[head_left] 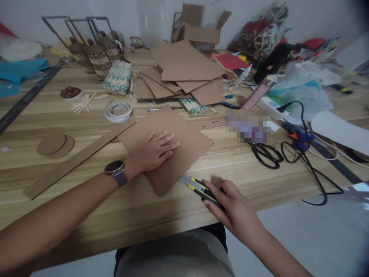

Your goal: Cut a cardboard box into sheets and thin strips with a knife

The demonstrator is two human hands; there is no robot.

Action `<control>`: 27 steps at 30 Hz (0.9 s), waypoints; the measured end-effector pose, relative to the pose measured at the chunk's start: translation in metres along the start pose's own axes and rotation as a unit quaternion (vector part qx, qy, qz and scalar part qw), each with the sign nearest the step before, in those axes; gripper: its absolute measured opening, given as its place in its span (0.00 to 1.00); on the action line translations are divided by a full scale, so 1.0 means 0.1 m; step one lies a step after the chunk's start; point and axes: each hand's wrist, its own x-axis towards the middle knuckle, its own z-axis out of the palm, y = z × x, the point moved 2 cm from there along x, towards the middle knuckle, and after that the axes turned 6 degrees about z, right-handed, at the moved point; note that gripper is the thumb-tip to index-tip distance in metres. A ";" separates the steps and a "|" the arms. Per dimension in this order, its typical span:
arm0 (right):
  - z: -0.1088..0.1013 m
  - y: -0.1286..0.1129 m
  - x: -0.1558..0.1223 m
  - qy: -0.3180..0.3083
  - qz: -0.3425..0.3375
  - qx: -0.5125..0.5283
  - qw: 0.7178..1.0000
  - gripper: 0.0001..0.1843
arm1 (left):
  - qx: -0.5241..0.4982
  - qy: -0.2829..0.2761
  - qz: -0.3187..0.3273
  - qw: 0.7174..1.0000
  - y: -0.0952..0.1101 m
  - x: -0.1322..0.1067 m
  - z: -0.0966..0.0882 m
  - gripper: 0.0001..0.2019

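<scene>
My left hand (157, 151) lies flat with fingers spread on a brown cardboard sheet (184, 130), which rests on the wooden table. A smartwatch (114, 168) is on the left wrist. In my right hand (229, 200) is a yellow and black utility knife (201, 189), gripped by its handle. Its blade points left, close to the sheet's lower right edge; whether it touches the cardboard I cannot tell. A long cardboard strip (80, 157) runs diagonally to the left of the sheet. Two cardboard discs (53, 145) overlap further left.
Behind the sheet are a roll of white tape (118, 111), stacked cardboard (187, 63), and a pack of wooden sticks (118, 79). To the right lie black-handled scissors (268, 155) and a blue glue gun (301, 138) with a looping black cord. Lidded baskets (99, 61) stand at the back left.
</scene>
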 end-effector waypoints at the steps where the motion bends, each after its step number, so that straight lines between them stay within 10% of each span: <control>1: 0.00 -0.01 -0.01 0.000 0.000 -0.002 1.000 0.23 | 0.001 -0.002 0.001 1.000 0.00 0.00 0.00 0.22; 27: 0.02 -0.21 0.04 -0.036 -0.115 -0.003 0.993 0.23 | -0.002 -0.007 0.012 1.000 -0.02 -0.01 0.00 0.23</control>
